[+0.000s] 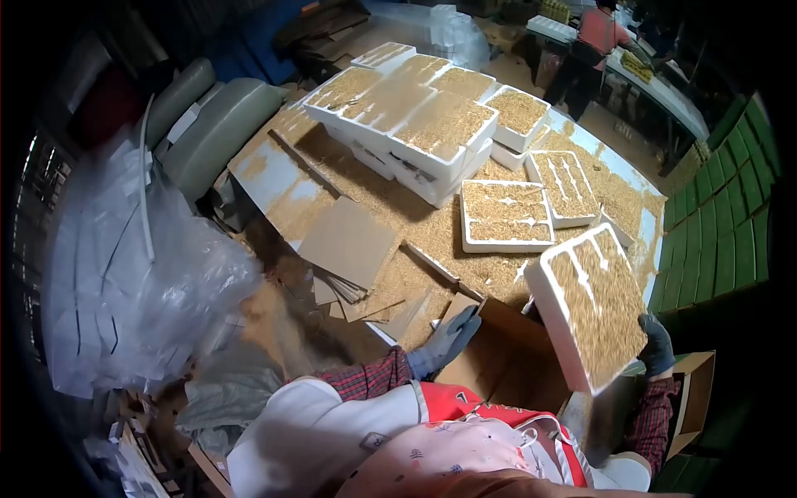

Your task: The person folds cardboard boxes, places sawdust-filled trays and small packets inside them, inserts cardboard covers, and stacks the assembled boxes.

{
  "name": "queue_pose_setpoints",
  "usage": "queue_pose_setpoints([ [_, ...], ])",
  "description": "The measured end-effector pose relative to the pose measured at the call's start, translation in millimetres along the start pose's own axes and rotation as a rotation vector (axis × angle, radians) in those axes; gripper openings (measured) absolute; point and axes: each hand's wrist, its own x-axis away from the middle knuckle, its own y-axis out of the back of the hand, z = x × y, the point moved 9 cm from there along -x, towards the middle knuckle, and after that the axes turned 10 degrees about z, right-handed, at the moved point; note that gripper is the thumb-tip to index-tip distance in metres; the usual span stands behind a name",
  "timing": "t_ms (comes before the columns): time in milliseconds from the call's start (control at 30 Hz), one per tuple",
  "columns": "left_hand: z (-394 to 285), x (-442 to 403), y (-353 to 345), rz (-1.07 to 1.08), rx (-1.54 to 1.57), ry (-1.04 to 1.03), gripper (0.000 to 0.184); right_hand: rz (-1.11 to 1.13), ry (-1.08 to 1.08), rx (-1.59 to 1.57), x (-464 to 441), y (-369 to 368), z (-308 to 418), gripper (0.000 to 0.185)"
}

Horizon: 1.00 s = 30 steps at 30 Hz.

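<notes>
My right hand (657, 345), in a grey glove, grips the right edge of a white foam tray (564, 328). Tan shavings or husks fill this tray, which is tilted and blurred by motion above an open cardboard box (519, 353). White dividers show through the fill. My left hand (446, 342), also gloved, has its fingers stretched out at the box's left side; whether it presses on the cardboard I cannot tell. Just beyond the held tray, two more filled trays, a flat one (506, 214) and a slightly tilted one (564, 187), lie on the table.
Stacked filled foam trays (398, 108) stand at the table's back. Loose shavings cover much of the table (378, 203). Cardboard sheets (347, 242) lie at its left edge, near plastic-wrapped bundles (141, 274). Green boxes (718, 224) are piled right. Another person (599, 41) works behind.
</notes>
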Motion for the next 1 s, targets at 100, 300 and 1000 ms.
queue_pose_setpoints([
  [100, 43, -15, -3, -0.105, 0.257, -0.059, 0.046, 0.081, -0.14, 0.2, 31, -80, 1, 0.061],
  [300, -12, -8, -11, -0.067, -0.099, -0.263, 0.047, 0.072, -0.458, 0.451, 37, -96, -41, 0.049],
  [1000, -6, -27, 192, -0.519, -1.294, 0.38, 0.101, -0.097, -0.419, 2.743, -38, -103, -225, 0.023],
])
